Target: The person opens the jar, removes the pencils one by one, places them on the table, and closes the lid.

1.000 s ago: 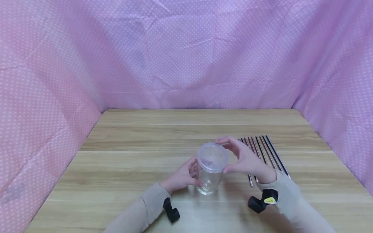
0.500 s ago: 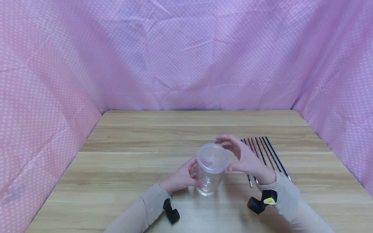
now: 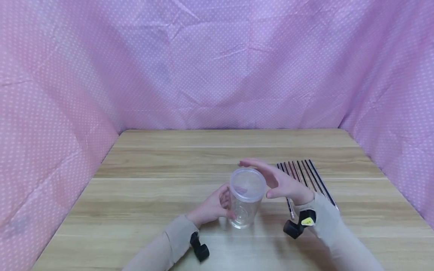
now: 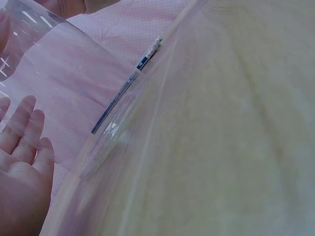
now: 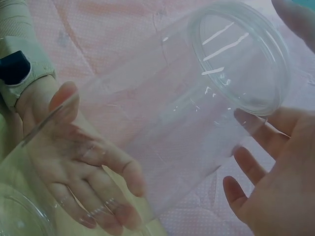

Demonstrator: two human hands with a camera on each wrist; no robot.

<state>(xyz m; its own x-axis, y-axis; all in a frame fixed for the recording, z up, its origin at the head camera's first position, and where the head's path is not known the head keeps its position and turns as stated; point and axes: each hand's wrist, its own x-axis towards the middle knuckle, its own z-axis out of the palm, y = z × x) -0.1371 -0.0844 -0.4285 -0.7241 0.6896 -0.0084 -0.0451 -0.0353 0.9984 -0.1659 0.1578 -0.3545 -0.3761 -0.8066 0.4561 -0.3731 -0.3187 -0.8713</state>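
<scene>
A clear plastic jar stands upright on the table, topped by a translucent round lid. My left hand holds the jar's left side, thumb in front and fingers behind; through the clear wall its palm and fingers show in the right wrist view. Beside the lid is my right hand, thumb and fingers spread, the fingers reaching past the lid's far right edge. In the right wrist view, the fingertips of this right hand lie close to the rim; whether they touch it I cannot tell.
Several dark and reddish pencils lie side by side to the right, partly hidden by the right hand and sleeve. The wooden table is enclosed by a pink polka-dot cloth at the back and sides.
My right thumb has drawn back from the lid's edge. The right hand has shifted left and its fingers have stretched out past the lid's far side. The left hand and jar stay put.
</scene>
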